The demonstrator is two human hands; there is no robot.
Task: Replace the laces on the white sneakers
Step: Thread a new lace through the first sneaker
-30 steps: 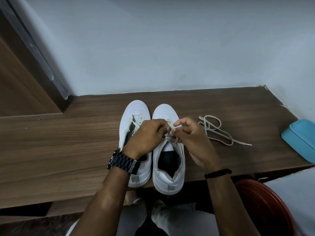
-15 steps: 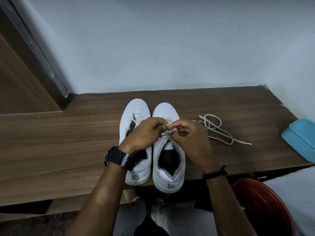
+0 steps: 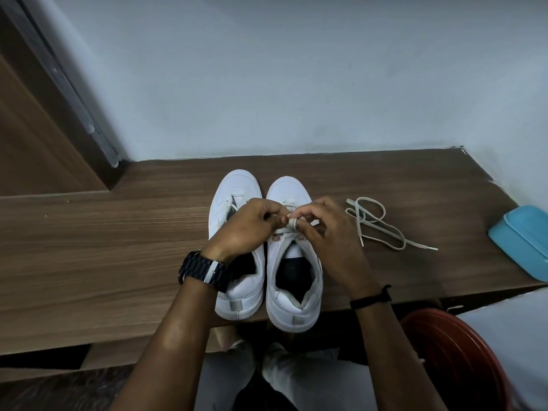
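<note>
Brown wood-grain bench top [image 3: 103, 262] carries your pair of white leather sneakers, toes to the wall; your left hand [image 3: 246, 229] and right hand [image 3: 323, 232] both pinch the pale flat lace [image 3: 292, 224] over the right-hand sneaker [image 3: 293, 262]; its long axis runs straight away from you; a loose off-white lace [image 3: 379, 226] lies right of that sneaker, nearer your right hand.

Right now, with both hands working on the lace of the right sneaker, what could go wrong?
1. The right sneaker has its heel over the shelf edge; a hard pull on the lace by the left hand and right hand might tip it off.
2. The loose lace lies near the right hand, which could snag it.
</note>
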